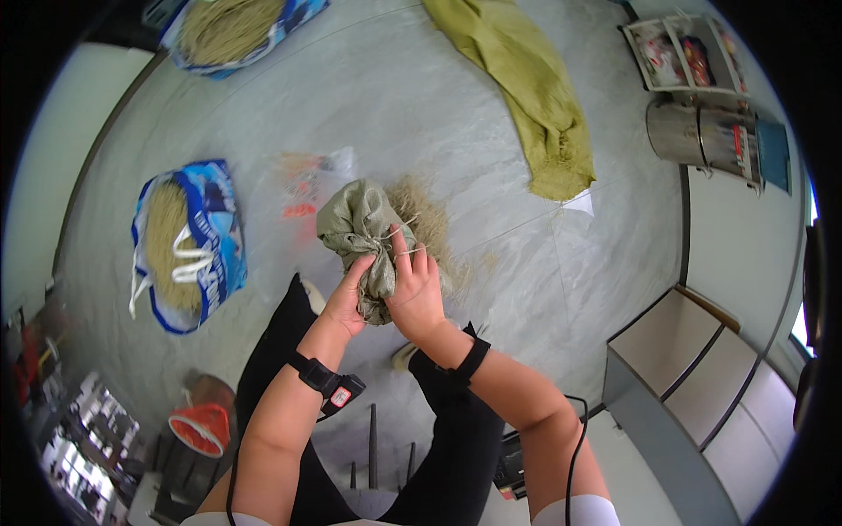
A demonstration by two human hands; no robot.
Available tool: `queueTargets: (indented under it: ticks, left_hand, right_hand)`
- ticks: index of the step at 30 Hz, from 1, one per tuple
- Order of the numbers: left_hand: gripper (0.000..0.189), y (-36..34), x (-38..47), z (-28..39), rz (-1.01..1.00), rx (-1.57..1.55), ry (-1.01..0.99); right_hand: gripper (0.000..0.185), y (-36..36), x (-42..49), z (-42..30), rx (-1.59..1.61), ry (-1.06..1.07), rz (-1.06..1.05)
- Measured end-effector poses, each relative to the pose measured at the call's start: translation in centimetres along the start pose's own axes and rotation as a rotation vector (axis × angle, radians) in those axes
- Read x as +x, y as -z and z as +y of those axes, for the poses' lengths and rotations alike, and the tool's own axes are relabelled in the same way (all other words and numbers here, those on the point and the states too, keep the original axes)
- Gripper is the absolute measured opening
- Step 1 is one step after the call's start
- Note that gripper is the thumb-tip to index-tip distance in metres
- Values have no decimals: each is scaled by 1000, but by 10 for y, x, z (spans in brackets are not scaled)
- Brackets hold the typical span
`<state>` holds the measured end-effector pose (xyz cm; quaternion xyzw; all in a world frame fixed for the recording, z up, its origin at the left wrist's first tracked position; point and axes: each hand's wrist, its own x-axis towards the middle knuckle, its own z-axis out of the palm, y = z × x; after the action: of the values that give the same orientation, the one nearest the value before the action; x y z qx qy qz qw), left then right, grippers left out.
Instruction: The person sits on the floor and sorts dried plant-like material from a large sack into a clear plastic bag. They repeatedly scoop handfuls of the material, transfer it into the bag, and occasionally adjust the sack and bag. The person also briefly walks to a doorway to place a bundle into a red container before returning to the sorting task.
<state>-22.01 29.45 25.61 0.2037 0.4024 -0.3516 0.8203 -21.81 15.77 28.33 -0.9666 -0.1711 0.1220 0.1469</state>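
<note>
A grey-green woven sack [358,214] is gathered at its neck, close in front of me. My left hand [348,296] grips the bunched neck from the left, its thumb on the folds. On the other side of the neck, my right hand [416,283] presses with its palm, fingers extended, and a thin pale string [411,251] crosses them. Behind the sack, a heap of dry, straw-like plant fibre [424,217] lies on the grey floor.
Blue bags of dry stalks stand at left [174,243] and upper left [227,33]. A yellow-green woven sack [539,98] lies at upper right. A red bucket-like container [200,427] is at lower left, a metal drum [697,135] and a shelf rack [684,52] at right, cabinets [671,342] below them.
</note>
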Motion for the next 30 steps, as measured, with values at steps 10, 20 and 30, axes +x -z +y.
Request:
queueTargets:
  ticks: [10,20,30]
  left_hand:
    - [43,53,-112,20,58,-41,55]
    - [43,67,-196,83,38,41,-88]
    - [38,72,-241,92,0,-404,-219]
  right_hand:
    - [42,107,-8,-78,811,50,-396]
    - [46,178,50,-89,1153,-228,32]
    - [72,105,33,-166,1489,-567,-634]
